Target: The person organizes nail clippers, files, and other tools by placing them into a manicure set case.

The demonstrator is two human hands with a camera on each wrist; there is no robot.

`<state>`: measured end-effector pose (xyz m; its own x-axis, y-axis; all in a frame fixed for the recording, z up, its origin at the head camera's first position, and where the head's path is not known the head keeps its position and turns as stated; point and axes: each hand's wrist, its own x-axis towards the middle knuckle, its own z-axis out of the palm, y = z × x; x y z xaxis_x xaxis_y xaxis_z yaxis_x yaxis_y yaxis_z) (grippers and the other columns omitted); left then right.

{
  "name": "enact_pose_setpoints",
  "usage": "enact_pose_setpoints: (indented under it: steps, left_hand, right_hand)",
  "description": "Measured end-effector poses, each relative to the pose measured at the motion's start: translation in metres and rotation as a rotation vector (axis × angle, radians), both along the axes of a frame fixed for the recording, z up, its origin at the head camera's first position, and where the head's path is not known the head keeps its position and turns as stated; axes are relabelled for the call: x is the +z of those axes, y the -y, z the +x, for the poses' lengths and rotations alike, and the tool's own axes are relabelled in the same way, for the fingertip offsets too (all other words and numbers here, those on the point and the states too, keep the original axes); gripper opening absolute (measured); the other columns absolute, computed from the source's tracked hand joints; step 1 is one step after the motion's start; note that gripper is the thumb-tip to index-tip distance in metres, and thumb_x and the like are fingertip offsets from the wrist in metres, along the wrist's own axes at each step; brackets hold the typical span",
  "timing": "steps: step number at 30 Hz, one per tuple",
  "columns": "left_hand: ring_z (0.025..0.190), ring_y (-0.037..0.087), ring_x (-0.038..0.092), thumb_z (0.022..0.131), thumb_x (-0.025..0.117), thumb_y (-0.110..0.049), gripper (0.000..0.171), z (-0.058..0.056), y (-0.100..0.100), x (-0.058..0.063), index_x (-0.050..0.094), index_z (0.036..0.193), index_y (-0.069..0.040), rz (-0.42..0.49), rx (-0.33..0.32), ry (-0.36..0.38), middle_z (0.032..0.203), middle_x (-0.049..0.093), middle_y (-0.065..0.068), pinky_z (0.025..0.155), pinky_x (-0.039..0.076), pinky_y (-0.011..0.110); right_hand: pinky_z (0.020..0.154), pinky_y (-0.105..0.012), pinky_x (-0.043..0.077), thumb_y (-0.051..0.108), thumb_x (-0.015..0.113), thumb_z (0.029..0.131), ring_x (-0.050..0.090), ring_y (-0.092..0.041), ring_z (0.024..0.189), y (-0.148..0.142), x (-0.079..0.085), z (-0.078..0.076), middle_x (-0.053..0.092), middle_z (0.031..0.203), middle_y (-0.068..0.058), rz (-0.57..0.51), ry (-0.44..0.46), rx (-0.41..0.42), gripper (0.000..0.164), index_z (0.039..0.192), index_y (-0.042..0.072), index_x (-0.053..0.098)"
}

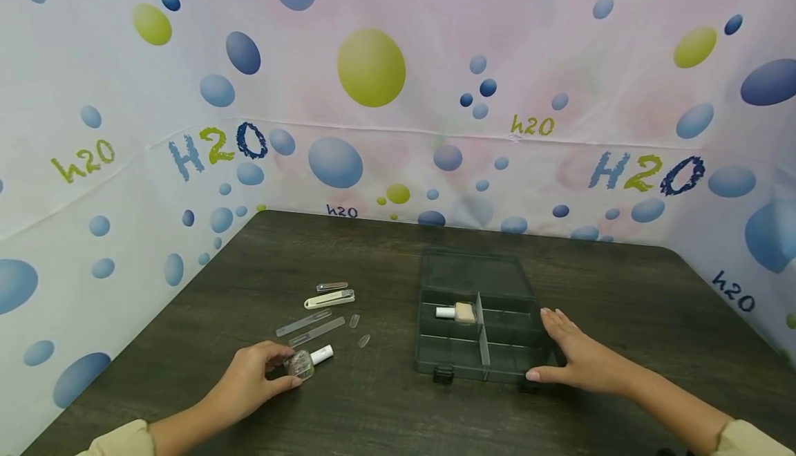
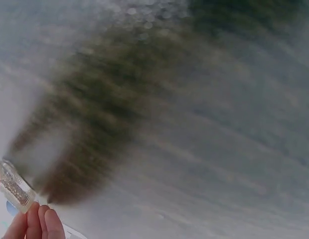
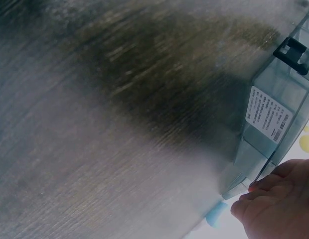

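Note:
My left hand (image 1: pixel 242 381) pinches a clear, glittery nail polish bottle (image 1: pixel 301 366) between thumb and fingers; its white cap points right. In the left wrist view, the same bottle (image 2: pixel 16 188) shows at the lower left beside my fingertips. On the right, a dark see-through compartment box (image 1: pixel 460 371) has its lid raised at the back. Inside its back left compartment lies a beige nail polish bottle (image 1: pixel 464 312) with a white cap. My right hand (image 1: pixel 587 359) rests against the box's right end, fingers extended along the side and thumb at the front corner.
Left of the box lie a cream nail clipper (image 1: pixel 329 299), a smaller clipper (image 1: pixel 332 287), two slim clear-cased strips (image 1: pixel 317 331) and two small clear oval pieces (image 1: pixel 363 340). A patterned curtain (image 1: pixel 398 138) stands behind the dark wooden table (image 1: pixel 373 414).

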<state>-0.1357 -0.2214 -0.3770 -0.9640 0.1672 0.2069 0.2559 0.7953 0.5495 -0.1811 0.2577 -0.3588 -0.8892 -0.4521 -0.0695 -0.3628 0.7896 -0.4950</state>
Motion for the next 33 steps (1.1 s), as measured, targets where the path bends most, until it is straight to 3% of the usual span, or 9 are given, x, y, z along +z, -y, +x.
enact_pose_setpoints:
  steps: [9,15,27,33]
  left_hand:
    - [0.079,0.023,0.066,0.066,0.082,-0.018,0.035,-0.001,0.001,0.002,0.069,0.091,0.001,-0.015,-0.042,-0.014,0.09,0.069,0.011,0.066,0.055,0.028]
    - [0.083,0.028,0.068,0.067,0.081,-0.016,0.034,-0.002,-0.001,0.009,0.068,0.092,0.002,0.033,-0.064,-0.005,0.093,0.069,0.015,0.068,0.056,0.029]
    - [0.083,0.025,0.068,0.067,0.082,-0.014,0.032,-0.011,-0.011,0.017,0.07,0.092,0.0,0.052,-0.039,-0.094,0.091,0.069,0.009,0.069,0.056,0.027]
    - [0.079,0.019,0.066,0.067,0.081,-0.012,0.03,-0.016,-0.021,0.018,0.07,0.093,-0.002,0.052,-0.062,-0.143,0.09,0.069,0.004,0.068,0.055,0.023]
  right_hand:
    - [0.099,-0.072,0.013,0.043,0.07,0.079,0.007,-0.058,0.132,0.001,0.002,0.0,0.009,0.147,-0.038,0.002,0.004,0.004,0.104,0.141,-0.016,0.013]
    - [0.099,-0.072,0.013,0.043,0.07,0.079,0.007,-0.058,0.132,0.001,0.001,0.0,0.009,0.146,-0.038,0.006,0.004,0.004,0.103,0.141,-0.016,0.013]
    - [0.099,-0.072,0.012,0.043,0.07,0.079,0.006,-0.058,0.132,0.001,0.003,0.0,0.008,0.146,-0.039,-0.005,0.015,0.001,0.104,0.141,-0.017,0.012]
    - [0.099,-0.072,0.012,0.044,0.07,0.079,0.006,-0.059,0.131,0.001,0.003,0.0,0.008,0.146,-0.039,-0.001,0.016,0.001,0.104,0.141,-0.017,0.012]
